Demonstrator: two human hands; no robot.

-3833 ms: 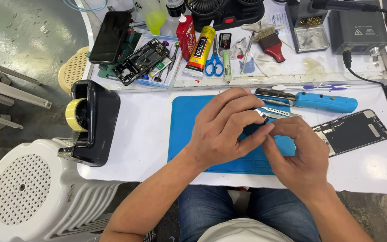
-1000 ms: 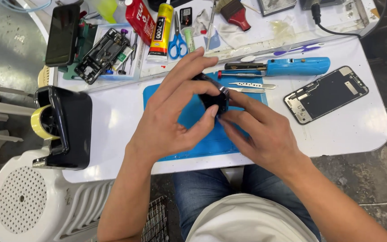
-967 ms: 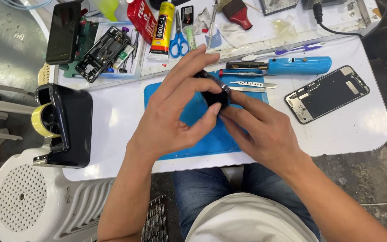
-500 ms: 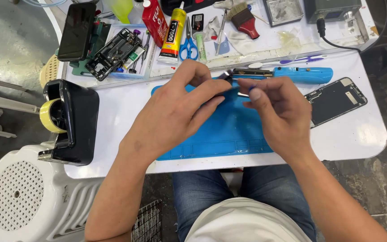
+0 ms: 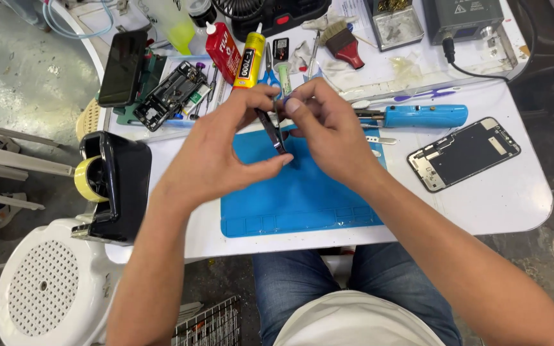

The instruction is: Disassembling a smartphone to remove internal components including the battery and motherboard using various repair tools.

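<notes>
Both hands raised over the blue mat (image 5: 302,198). Left hand (image 5: 216,157) pinches a thin dark phone part (image 5: 272,128) edge-on; right hand (image 5: 328,128) fingers pinch its top end. Part off the counter (image 5: 508,192). Removed phone screen (image 5: 464,154) right of mat; reassembly seemingly outstanding.

Detached black phone screen panel (image 5: 463,153) lies right of the blue mat; black-screened phone (image 5: 122,68), red bottle (image 5: 224,51) and yellow glue tube (image 5: 249,59) stand behind.

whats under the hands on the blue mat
Mostly bare blue mat. The left hand and right hand hold a thin dark part above it; anything beneath the palms is hidden.
</notes>
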